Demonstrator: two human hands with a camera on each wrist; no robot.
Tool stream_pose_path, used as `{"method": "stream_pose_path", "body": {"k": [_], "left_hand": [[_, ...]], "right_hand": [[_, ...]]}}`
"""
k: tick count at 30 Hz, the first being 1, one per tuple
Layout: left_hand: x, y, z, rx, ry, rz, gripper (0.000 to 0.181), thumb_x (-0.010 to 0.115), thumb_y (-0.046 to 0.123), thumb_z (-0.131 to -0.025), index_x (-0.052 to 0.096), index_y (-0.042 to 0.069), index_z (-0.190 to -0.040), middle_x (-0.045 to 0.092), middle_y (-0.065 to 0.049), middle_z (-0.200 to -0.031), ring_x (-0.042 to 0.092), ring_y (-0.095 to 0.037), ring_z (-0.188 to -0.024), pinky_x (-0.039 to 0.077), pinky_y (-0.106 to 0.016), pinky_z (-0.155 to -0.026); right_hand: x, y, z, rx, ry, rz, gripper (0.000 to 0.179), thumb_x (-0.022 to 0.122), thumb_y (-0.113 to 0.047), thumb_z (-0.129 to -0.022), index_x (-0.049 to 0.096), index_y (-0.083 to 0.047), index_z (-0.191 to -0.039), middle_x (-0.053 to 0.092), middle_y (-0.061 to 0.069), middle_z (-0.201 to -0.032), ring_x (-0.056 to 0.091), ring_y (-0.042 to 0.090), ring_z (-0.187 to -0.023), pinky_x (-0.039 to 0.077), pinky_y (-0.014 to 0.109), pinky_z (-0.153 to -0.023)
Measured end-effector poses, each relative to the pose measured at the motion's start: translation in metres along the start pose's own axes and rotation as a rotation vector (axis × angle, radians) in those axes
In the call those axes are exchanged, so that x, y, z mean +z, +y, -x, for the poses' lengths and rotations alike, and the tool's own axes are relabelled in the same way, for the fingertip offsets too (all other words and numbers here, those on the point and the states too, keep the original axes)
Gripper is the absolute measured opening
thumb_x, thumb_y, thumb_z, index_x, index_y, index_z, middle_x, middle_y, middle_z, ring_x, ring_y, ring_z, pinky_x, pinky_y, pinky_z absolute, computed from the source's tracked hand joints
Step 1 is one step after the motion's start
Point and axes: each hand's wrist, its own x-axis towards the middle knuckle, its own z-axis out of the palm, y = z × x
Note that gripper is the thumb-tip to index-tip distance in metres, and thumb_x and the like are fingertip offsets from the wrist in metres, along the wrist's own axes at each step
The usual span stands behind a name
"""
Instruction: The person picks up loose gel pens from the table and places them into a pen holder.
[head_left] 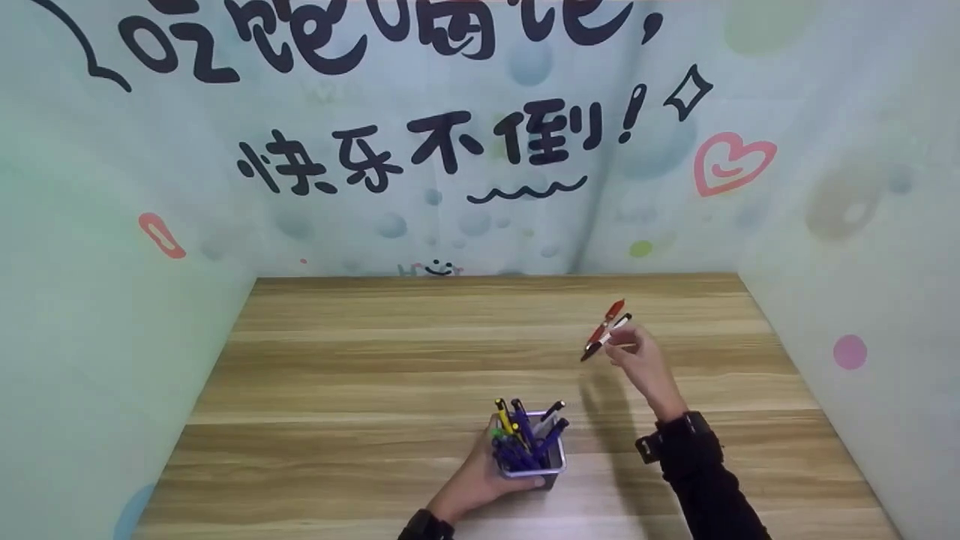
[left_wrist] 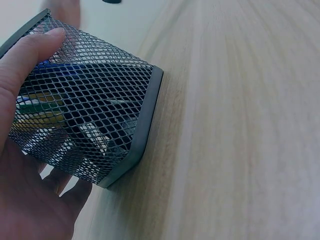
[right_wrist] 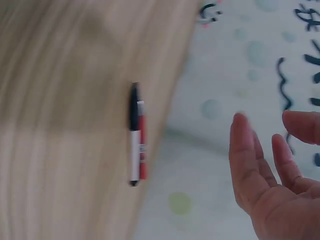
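Observation:
My left hand (head_left: 476, 476) grips a black wire-mesh pen holder (left_wrist: 100, 110), its thumb on one side and its fingers round the other. Several pens (head_left: 525, 435), mostly blue with a yellow one among them, stand in the holder. My right hand (head_left: 645, 367) hovers at the back right of the table, thumb and fingers apart and nothing between them in the right wrist view. By its fingertips in the head view are a black-and-white pen (right_wrist: 134, 142) and a red pen (right_wrist: 143, 155). Those two lie side by side on the wood, apart from the hand.
The wood-grain table (head_left: 360, 390) meets a printed backdrop (head_left: 465, 240) with large black lettering at its back edge. Pale walls (head_left: 847, 285) stand at the left and right sides. The right arm's shadow (head_left: 607, 420) falls between the hands.

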Motion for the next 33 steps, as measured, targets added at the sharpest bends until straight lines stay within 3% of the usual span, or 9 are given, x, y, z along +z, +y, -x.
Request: {"method": "stream_pose_path", "body": {"k": [3, 7, 14, 19, 22, 25, 28, 31, 33], "left_hand": [[0.000, 0.002, 0.001, -0.023, 0.002, -0.006, 0.103, 0.082, 0.030, -0.067, 0.017, 0.010, -0.145, 0.046, -0.012, -0.138, 0.045, -0.026, -0.126, 0.028, -0.049, -0.111], [0.001, 0.003, 0.004, -0.067, 0.010, -0.041, 0.108, 0.082, 0.033, -0.067, 0.013, 0.007, -0.147, 0.041, -0.018, -0.141, 0.042, -0.032, -0.128, 0.028, -0.053, -0.109], [0.001, 0.002, 0.004, -0.090, 0.007, -0.057, 0.109, 0.082, 0.034, -0.067, 0.012, 0.009, -0.147, 0.044, -0.016, -0.137, 0.045, -0.030, -0.125, 0.030, -0.053, -0.108], [0.000, 0.001, 0.003, -0.078, 0.007, -0.061, 0.106, 0.082, 0.034, -0.067, 0.015, 0.009, -0.146, 0.047, -0.013, -0.136, 0.046, -0.027, -0.124, 0.030, -0.051, -0.109], [0.000, 0.001, 0.002, -0.065, 0.005, -0.064, 0.104, 0.082, 0.035, -0.067, 0.017, 0.010, -0.145, 0.047, -0.011, -0.136, 0.045, -0.026, -0.125, 0.029, -0.050, -0.110], [0.000, 0.002, 0.002, -0.078, 0.002, -0.065, 0.108, 0.082, 0.035, -0.067, 0.013, 0.008, -0.147, 0.044, -0.012, -0.139, 0.043, -0.027, -0.127, 0.028, -0.051, -0.110], [-0.001, 0.003, 0.001, -0.074, -0.008, -0.047, 0.110, 0.082, 0.032, -0.067, 0.011, 0.007, -0.147, 0.042, -0.012, -0.141, 0.042, -0.027, -0.129, 0.026, -0.051, -0.111], [-0.001, 0.003, 0.001, -0.061, -0.012, -0.034, 0.108, 0.082, 0.031, -0.067, 0.012, 0.008, -0.147, 0.043, -0.010, -0.141, 0.043, -0.026, -0.128, 0.026, -0.050, -0.111], [-0.001, 0.003, 0.002, -0.054, -0.010, -0.030, 0.107, 0.082, 0.030, -0.067, 0.014, 0.008, -0.147, 0.044, -0.009, -0.141, 0.043, -0.024, -0.128, 0.026, -0.049, -0.111]], "right_hand": [[0.001, 0.018, -0.011, 0.039, -0.005, 0.096, 0.035, 0.058, -0.006, -0.086, 0.049, 0.008, -0.117, 0.054, 0.029, -0.115, 0.058, 0.028, -0.097, 0.050, 0.026, -0.078], [0.005, 0.041, -0.021, 0.088, -0.041, 0.139, 0.046, 0.057, -0.009, -0.086, 0.043, 0.008, -0.126, 0.049, 0.032, -0.121, 0.050, 0.042, -0.111, 0.045, 0.043, -0.091], [0.010, 0.064, -0.033, 0.131, -0.077, 0.153, 0.055, 0.055, -0.005, -0.088, 0.032, 0.007, -0.137, 0.047, 0.034, -0.128, 0.047, 0.044, -0.119, 0.039, 0.051, -0.101], [0.011, 0.066, -0.041, 0.072, -0.054, 0.206, 0.054, 0.056, -0.003, -0.087, 0.034, 0.011, -0.135, 0.053, 0.037, -0.118, 0.057, 0.042, -0.104, 0.053, 0.037, -0.079], [0.012, 0.067, -0.048, 0.032, -0.027, 0.264, 0.053, 0.058, -0.002, -0.085, 0.038, 0.011, -0.133, 0.061, 0.035, -0.105, 0.064, 0.032, -0.083, 0.049, 0.023, -0.059], [0.014, 0.070, -0.054, 0.008, 0.017, 0.355, 0.052, 0.059, -0.005, -0.083, 0.044, 0.007, -0.132, 0.066, 0.020, -0.080, 0.058, 0.019, -0.065, 0.040, 0.021, -0.053], [0.017, 0.071, -0.059, 0.002, 0.026, 0.454, 0.052, 0.061, -0.012, -0.084, 0.046, 0.002, -0.132, 0.063, 0.021, -0.082, 0.057, 0.030, -0.077, 0.047, 0.034, -0.067], [0.018, 0.070, -0.060, 0.010, 0.008, 0.544, 0.052, 0.062, -0.020, -0.086, 0.048, 0.000, -0.132, 0.058, 0.034, -0.106, 0.047, 0.048, -0.106, 0.043, 0.051, -0.087], [0.019, 0.069, -0.061, 0.014, -0.005, 0.577, 0.051, 0.062, -0.024, -0.087, 0.049, 0.000, -0.131, 0.055, 0.037, -0.114, 0.043, 0.050, -0.112, 0.039, 0.056, -0.092]]}}
